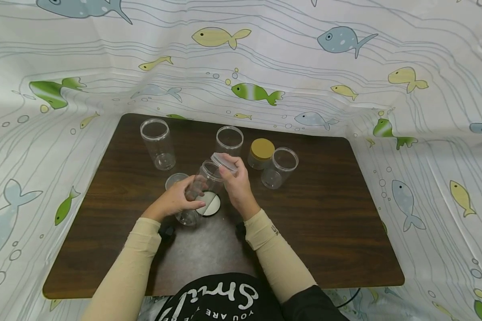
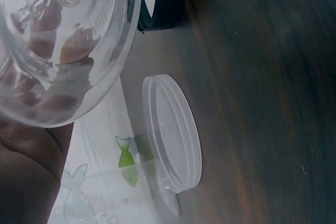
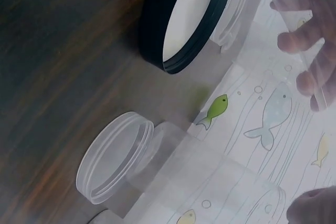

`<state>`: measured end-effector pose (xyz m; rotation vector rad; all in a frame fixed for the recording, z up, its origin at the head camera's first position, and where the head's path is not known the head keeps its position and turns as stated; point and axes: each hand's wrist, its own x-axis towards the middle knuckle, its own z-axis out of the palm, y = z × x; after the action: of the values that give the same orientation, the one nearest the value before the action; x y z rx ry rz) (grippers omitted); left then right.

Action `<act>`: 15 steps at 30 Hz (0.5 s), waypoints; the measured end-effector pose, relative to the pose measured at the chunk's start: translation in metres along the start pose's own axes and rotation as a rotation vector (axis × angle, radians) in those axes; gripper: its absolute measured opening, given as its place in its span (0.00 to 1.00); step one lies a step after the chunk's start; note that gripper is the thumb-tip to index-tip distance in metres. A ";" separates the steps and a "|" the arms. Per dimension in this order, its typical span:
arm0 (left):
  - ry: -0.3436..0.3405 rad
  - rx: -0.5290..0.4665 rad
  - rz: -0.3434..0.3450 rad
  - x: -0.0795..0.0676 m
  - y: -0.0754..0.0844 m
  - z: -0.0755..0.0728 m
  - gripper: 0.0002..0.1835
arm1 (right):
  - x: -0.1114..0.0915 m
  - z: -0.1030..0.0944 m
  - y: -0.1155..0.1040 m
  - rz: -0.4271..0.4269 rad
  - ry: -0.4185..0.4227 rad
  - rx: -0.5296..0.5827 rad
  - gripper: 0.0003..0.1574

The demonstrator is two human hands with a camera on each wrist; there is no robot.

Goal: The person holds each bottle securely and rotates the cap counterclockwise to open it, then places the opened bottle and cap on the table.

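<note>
My left hand (image 1: 178,196) grips a clear jar (image 1: 204,183), tilted, its round base facing the camera in the left wrist view. A frosted clear lid (image 1: 226,164) is pinched by my right hand (image 1: 238,183) and slants right beside the jar's mouth. Below the jar on the table lies a black lid (image 1: 209,204) with a white inside. Another clear container, its rim (image 1: 176,178) showing, stands partly hidden behind my left hand. A clear ring-shaped piece (image 2: 181,135) rests on the table in the left wrist view.
One tall clear jar (image 1: 158,145) stands at the back left, another (image 1: 230,139) behind my right hand. To the right are a small jar with a mustard-yellow lid (image 1: 262,150) and an uncovered clear jar (image 1: 279,169). A fish-print curtain (image 1: 289,58) surrounds the brown table (image 1: 325,232).
</note>
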<state>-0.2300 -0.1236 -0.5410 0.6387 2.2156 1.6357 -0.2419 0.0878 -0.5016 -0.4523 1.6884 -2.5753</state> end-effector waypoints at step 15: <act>0.005 0.003 -0.030 -0.003 -0.002 -0.004 0.39 | 0.007 -0.011 0.003 -0.036 0.144 0.037 0.21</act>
<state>-0.2297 -0.1292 -0.5413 0.5998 2.2205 1.6213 -0.2521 0.0945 -0.5069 -0.3055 1.6855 -2.7201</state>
